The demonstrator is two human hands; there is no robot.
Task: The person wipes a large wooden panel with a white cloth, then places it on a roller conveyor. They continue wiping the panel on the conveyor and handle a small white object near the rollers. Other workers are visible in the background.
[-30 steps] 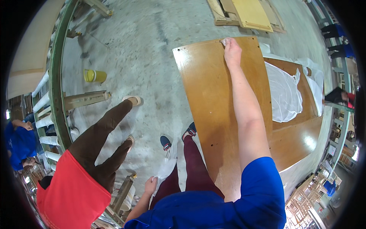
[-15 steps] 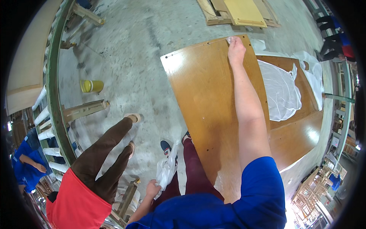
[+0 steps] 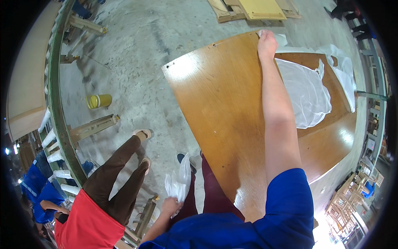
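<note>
Far left, a green-framed roller conveyor (image 3: 56,95) runs along the edge, a yellow jug (image 3: 99,101) on the floor (image 3: 137,54) beside it, and nearer, a co-worker in a red shirt (image 3: 89,220) stands close by. Now the left hand (image 3: 172,205), low by the thigh: fingers curled shut, gripping a crumpled white plastic bag (image 3: 178,186) that puffs out above the fist. Across to the big one, a glossy brown wood panel (image 3: 224,116), just in front and to the right of the legs. And there's the right hand (image 3: 267,43), arm stretched long over it, fingers bunched together, pinching a small pale scrap (image 3: 260,32) against the far edge, right at the corner! Beyond, translucent white plastic (image 3: 304,93) lies over a second brown panel (image 3: 331,147).
</note>
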